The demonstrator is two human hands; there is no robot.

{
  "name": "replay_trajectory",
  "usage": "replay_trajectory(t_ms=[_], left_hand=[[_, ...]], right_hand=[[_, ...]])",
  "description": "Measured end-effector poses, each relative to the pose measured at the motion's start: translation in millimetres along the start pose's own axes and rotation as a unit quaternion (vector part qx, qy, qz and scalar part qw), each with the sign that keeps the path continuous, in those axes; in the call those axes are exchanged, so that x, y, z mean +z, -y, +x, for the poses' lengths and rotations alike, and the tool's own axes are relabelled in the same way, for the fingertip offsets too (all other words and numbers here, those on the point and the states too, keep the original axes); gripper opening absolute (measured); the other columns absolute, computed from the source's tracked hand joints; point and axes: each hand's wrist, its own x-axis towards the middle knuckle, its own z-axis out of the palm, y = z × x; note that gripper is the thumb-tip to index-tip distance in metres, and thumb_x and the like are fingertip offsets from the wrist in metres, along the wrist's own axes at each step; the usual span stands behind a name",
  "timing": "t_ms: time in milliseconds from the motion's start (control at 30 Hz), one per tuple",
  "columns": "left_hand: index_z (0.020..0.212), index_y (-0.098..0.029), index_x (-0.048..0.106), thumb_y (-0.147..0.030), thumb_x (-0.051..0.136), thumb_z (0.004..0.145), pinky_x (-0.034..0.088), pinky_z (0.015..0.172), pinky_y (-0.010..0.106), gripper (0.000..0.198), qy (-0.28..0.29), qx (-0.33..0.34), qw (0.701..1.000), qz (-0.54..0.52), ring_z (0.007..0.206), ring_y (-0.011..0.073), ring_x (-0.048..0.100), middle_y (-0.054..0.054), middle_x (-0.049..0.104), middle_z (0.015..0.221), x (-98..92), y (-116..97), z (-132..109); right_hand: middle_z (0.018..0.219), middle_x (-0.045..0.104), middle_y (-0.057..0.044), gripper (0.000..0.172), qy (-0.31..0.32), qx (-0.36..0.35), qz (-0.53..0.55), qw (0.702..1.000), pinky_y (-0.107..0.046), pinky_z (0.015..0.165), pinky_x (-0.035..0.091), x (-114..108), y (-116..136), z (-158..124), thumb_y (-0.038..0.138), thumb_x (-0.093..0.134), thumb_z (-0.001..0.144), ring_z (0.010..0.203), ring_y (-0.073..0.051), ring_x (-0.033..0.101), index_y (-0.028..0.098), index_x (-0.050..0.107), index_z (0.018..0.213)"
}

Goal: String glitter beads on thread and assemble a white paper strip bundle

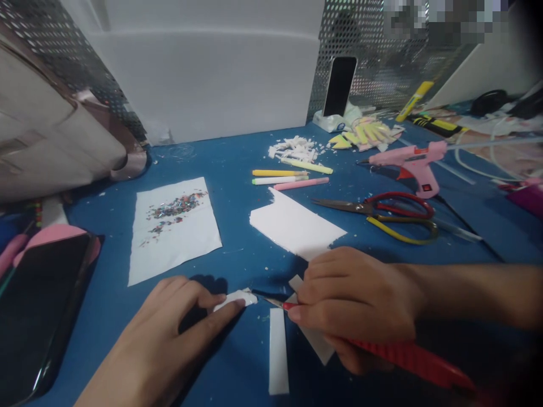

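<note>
Between its thumb and fingers, my left hand (182,316) pinches a small white piece (235,297) against the blue table; paper or foam, I cannot tell which. My right hand (360,299) is wrapped round a red-handled craft knife (416,359). Its thin blade points left, with the tip close to the end of the white piece; whether they touch is unclear. Below the blade lies a white strip (279,353). Another pale strip (316,340) runs partly beneath my right hand. Just beyond that hand is a larger white sheet with cut edges (297,223).
Scissors (348,206) and a pink glue gun (419,164) lie at right. Behind the sheet are several markers (280,173) and white scraps (297,150). Leftward, a paper (182,249) bears colourful bits, near a dark phone (46,305). Another phone (340,85) stands upright at the back.
</note>
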Motion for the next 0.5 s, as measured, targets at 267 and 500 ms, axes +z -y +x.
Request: replay_trajectory(t_ms=[267,500], left_hand=[[0.074,-0.027,0.063,-0.056,0.06,0.086,0.046,0.043,0.022,0.033,0.006,-0.045,0.999,0.005,0.053,0.0134,0.06,-0.004,0.063,0.066,-3.6,-5,-5],[0.111,-0.038,0.071,-0.034,0.048,0.097,0.05,0.064,0.027,0.027,0.013,0.161,0.986,0.049,0.074,0.0166,0.063,0.001,0.062,0.087,-6.0,5,-13]], right_hand=[[0.061,0.062,-0.004,0.021,-0.008,0.003,0.006,1.0,-0.028,0.045,0.04,1,1,2,0.014,0.049,0.083,0.052,-0.015,0.05,0.008,0.067,0.075],[0.061,0.062,-0.003,0.019,-0.01,0.011,-0.001,1.0,-0.027,0.046,0.041,1,1,3,0.012,0.048,0.079,0.053,-0.014,0.051,0.01,0.067,0.074]])
